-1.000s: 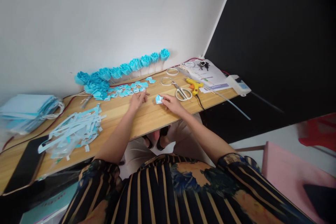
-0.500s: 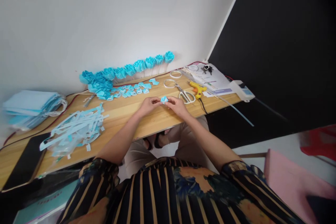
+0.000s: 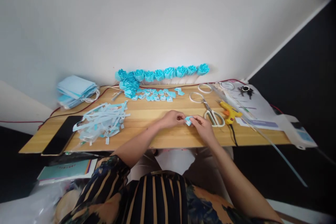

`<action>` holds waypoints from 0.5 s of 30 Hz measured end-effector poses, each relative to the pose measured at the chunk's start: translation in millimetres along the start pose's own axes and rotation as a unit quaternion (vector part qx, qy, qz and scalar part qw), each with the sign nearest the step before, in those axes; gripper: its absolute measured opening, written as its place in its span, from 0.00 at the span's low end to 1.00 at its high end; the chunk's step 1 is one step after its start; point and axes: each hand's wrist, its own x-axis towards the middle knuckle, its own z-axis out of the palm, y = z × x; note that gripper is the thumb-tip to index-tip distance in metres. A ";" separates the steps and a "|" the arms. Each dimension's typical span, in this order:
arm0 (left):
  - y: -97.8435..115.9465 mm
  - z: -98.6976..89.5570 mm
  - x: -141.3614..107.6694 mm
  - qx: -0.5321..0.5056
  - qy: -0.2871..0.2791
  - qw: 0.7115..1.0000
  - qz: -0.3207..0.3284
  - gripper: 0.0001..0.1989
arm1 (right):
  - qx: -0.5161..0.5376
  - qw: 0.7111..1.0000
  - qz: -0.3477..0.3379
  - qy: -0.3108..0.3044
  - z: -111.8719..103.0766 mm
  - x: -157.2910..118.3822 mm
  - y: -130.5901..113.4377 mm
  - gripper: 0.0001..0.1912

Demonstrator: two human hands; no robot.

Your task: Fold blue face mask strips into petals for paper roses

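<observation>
Between my two hands, over the front part of the wooden table, is a small folded light-blue piece point(image 3: 188, 121), like a petal of mask cloth. My left hand point(image 3: 173, 119) pinches its left edge with thumb and fingertips. My right hand point(image 3: 203, 127) pinches its right side. Scissors point(image 3: 214, 117) with white handles lie just right of my right hand, and a yellow glue gun point(image 3: 230, 113) is beyond them. Similar small blue folded pieces point(image 3: 160, 94) lie scattered behind my hands. Several blue fabric roses point(image 3: 170, 72) stand in a row against the wall.
At left are a heap of cut strips point(image 3: 103, 120), a black phone point(image 3: 61, 134) and a stack of blue masks point(image 3: 76, 89). At right lie rolls of tape point(image 3: 204, 88), keys point(image 3: 246, 90) on papers, a white box point(image 3: 299, 133) and a long thin stick point(image 3: 286, 162) overhanging the edge.
The camera view has swung left, so the table's contents appear farther right. Both hands still hold the small blue piece, which is now turned differently between the fingers.
</observation>
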 end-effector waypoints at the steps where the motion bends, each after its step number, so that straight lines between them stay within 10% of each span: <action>1: 0.9 0.3 -0.5 0.003 0.003 1.000 -0.005 0.13 | 0.001 1.000 0.006 -0.001 -0.7 -0.1 0.3 0.16; 15: 13.4 -0.2 -3.8 0.030 -0.034 0.999 -0.022 0.15 | 0.009 0.999 0.016 -0.029 0.4 -2.6 -11.2 0.12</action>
